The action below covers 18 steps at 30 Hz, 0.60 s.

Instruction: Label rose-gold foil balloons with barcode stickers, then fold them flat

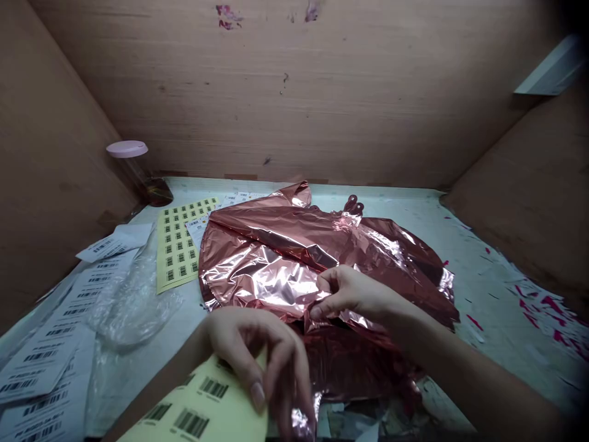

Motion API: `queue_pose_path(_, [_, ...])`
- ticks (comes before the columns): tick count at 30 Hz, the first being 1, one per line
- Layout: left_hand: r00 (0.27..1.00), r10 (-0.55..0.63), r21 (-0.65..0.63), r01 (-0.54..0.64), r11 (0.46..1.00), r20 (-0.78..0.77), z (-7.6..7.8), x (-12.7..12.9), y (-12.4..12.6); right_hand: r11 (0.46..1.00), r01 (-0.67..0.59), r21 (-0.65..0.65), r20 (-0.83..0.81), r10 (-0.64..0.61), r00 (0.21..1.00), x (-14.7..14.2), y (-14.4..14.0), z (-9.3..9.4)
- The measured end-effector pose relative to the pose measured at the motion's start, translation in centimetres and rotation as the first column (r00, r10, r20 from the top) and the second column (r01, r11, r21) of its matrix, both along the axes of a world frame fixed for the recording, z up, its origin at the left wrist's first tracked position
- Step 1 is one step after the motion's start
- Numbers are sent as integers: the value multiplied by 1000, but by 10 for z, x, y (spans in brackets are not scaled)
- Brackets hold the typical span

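Several flat, uninflated rose-gold foil balloons (271,270) lie in a crinkled pile in front of me, their small tabs showing at the back. My right hand (352,298) pinches a fold of the foil between thumb and fingers near the front of the pile. At the lower left, my left hand (262,350) curls over a yellow barcode sticker sheet (216,405), its thumb pressing on the sheet's edge. Shiny foil shows by the left fingertips; whether they grip it too is unclear. The lower part of that hand is in shadow.
Cardboard walls (294,92) enclose the work surface. To the left are white barcode label strips (50,350), a clear plastic bag (133,301) and another yellow sticker sheet (177,245). A pink-lidded clear jar (138,172) tilts in the back corner. Pink and white scraps (547,310) litter the right.
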<state>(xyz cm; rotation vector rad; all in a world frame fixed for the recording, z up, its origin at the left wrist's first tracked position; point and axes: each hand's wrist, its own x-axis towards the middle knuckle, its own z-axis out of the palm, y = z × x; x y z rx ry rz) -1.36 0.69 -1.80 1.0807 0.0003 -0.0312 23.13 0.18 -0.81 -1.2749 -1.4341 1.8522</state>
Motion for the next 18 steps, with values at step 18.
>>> queue_pose_path(18, [940, 326, -14, -329, 944, -104, 18, -16, 9, 788, 614, 40, -309, -575, 758, -25, -56, -12])
